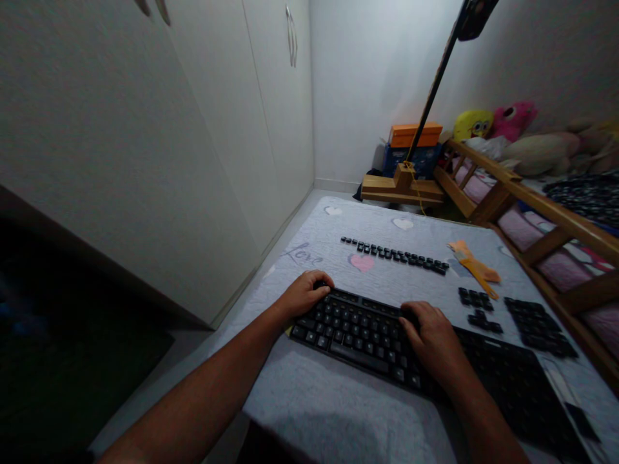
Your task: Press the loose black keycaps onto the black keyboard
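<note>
A black keyboard (358, 332) lies at a slant on the cloth-covered table, its left part full of keycaps. My left hand (307, 294) is closed on its upper left corner, thumb on the top edge. Farther right, my right hand (428, 332) grips the top edge, with thumb and fingers bent over it; the palm hides part of the keys. The keyboard's right part (522, 380) looks dark, without clear key markings. Loose keycaps (396, 254) stand in rows beyond the keyboard. More loose keycaps (539, 325) lie in groups at the right.
An orange-handled brush (476, 274) rests on an orange cloth (483, 265). Behind the table (309, 222) stands a wooden base (403, 187) with a dark pole (438, 77). A wooden bed rail (546, 206) runs along the right; a white wardrobe (203, 129) stands left.
</note>
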Motion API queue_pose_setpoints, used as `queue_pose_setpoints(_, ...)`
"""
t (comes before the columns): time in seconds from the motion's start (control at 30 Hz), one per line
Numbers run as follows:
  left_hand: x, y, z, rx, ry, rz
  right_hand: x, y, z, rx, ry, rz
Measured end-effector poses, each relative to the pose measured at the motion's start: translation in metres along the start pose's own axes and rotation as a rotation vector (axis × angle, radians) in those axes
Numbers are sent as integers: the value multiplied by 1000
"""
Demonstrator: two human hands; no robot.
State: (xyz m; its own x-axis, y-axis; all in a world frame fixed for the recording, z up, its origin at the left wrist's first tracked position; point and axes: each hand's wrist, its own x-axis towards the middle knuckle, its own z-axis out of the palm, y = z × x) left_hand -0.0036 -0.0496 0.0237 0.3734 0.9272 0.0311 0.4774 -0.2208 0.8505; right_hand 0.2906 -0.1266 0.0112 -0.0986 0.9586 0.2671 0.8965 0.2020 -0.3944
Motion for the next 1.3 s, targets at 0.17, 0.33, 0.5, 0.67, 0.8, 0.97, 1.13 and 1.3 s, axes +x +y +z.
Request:
queue_pose_setpoints(0.17, 9, 3, -8, -73, -142, -33, 0, 0, 0, -3, -2, 0)
queue_pose_setpoints(0.33, 20, -1, -9, 15, -142, -22, 0, -1, 0, 0, -6, 11)
queue_pose_setpoints(0.5, 32, 0, -7, 94, -99, -4, -1, 1, 3, -15, -6, 18)
queue_pose_setpoints(0.67, 52, 6, -3, 145, -49, -9, -2, 1, 3, -2, 13, 9)
queue_pose_setpoints(0.8, 74, 13, 2, 211, -11, 58, -2, 0, 2, -3, 16, -3)
queue_pose_setpoints(0.97, 104, 18, 11, 295, 28, 134, -2, 0, 1, -8, 5, -5)
queue_pose_setpoints(1.13, 129, 17, 23, 399, 95, 137, -2, -3, 0, 11, 3, 15)
queue_pose_setpoints(1.3, 143, 19, 30, 486, 86, 123, -2, -7, 0, -3, 12, 25)
